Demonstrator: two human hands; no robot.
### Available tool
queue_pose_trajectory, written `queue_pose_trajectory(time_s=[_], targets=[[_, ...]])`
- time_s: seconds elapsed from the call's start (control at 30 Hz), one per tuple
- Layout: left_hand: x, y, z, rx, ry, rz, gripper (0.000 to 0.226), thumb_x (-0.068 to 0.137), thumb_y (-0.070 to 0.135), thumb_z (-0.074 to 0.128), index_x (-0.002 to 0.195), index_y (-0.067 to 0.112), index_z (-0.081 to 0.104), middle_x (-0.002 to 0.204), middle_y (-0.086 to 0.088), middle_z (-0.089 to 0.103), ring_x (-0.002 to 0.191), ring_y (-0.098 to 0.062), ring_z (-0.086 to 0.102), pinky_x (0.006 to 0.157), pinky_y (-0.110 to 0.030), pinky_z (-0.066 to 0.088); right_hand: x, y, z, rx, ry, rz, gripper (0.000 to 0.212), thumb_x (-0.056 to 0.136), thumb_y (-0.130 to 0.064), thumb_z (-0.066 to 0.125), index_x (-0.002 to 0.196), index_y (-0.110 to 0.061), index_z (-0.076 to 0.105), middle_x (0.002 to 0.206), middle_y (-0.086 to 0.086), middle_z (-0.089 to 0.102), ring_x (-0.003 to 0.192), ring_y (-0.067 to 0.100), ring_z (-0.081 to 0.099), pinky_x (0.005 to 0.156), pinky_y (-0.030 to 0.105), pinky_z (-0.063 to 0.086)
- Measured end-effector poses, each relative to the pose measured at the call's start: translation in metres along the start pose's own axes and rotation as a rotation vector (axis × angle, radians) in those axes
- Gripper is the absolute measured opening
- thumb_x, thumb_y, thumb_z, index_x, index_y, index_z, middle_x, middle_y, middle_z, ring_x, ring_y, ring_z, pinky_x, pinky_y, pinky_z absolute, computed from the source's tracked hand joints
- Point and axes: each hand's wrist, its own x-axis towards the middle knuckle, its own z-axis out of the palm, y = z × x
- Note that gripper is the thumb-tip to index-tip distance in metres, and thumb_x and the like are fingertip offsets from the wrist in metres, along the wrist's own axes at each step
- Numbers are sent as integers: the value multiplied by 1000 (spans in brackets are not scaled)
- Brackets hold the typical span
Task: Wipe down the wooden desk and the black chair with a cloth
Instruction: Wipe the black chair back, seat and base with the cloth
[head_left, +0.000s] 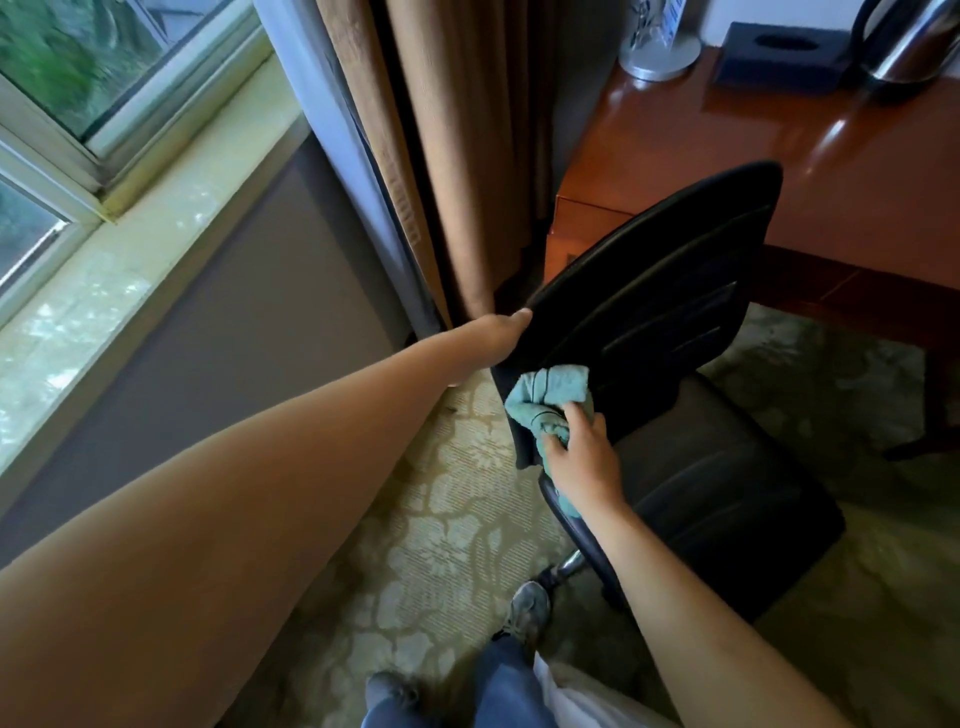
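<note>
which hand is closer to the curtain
Left. The left hand grips the chair back's edge right beside the curtain; the right hand holds the cloth lower, farther away.

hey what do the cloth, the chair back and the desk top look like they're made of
Cloth: soft teal fabric, probably microfibre or terry; it bunches in folds under the right hand.
Chair back: black, matte, ribbed; looks like moulded plastic, though a fabric covering can't be ruled out. The left hand grips its edge.
Desk: reddish-brown wood or veneer with glossy lacquer; it mirrors light.

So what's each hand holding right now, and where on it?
Left hand grips the chair back at its top edge. Right hand holds the bunched cloth by its lower end, against the back.
</note>
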Motion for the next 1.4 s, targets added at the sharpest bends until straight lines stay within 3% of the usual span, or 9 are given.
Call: queue_pose_trajectory(time_s=[0.2,0.43,0.63,0.8,0.9,0.97,1.07,1.2,1.4], targets=[[14,5,-4,-27,5,54,77,102,65,29,156,10,33,163,-13,30,151,-32,27,121,-44,22,45,-18,-47,450,279,61,31,97,-39,56,126,-32,52,125,5,58,109,23,63,92,41,54],[44,-7,-13,-43,42,61,89,86,84,40,134,12,60,136,-8,61,123,-29,57,111,-45,43,24,-71,25,376,282,-74,35,95,-36,61,125,-30,45,132,11,53,112,30,62,88,45,58],[62,-7,-17,57,34,184,79,96,74,35,131,9,63,132,-12,63,123,-29,58,109,-40,43,72,-30,-31,175,294,-132,34,87,-30,72,116,-33,55,125,-6,55,108,18,60,85,37,53],[84,9,-20,82,39,314,77,97,71,35,109,3,69,103,-7,66,103,-29,67,101,-45,49,108,-26,-41,317,461,-36,28,89,-36,71,115,-36,60,117,-10,61,104,5,60,84,22,50],[93,20,-18,111,62,392,71,98,69,34,100,8,69,97,-11,66,95,-27,65,100,-43,49,120,-34,-31,608,593,93,28,90,-43,65,117,-37,58,116,-13,66,106,6,64,95,41,55],[97,22,-17,88,76,413,67,99,67,36,101,9,70,99,-9,68,95,-24,64,100,-41,49,122,-49,-20,694,627,112,27,91,-44,63,116,-35,57,116,-11,67,105,7,66,95,43,55],[104,17,-12,2,107,444,76,99,67,38,110,0,72,110,-15,74,102,-28,69,101,-42,49,101,-63,15,635,610,12,21,89,-45,68,104,-35,57,106,-12,69,97,5,67,88,42,57],[116,5,-1,-28,154,528,71,97,70,35,91,7,68,90,-5,61,85,-19,57,85,-35,47,86,-33,15,403,540,-177,22,84,-44,74,95,-29,62,96,-14,66,92,4,63,82,35,55],[130,-7,11,-120,234,629,81,98,70,34,109,-1,72,108,-18,74,101,-28,70,101,-41,50,159,12,-61,435,667,-110,24,81,-48,67,93,-28,63,90,-11,70,84,11,67,82,44,58]])
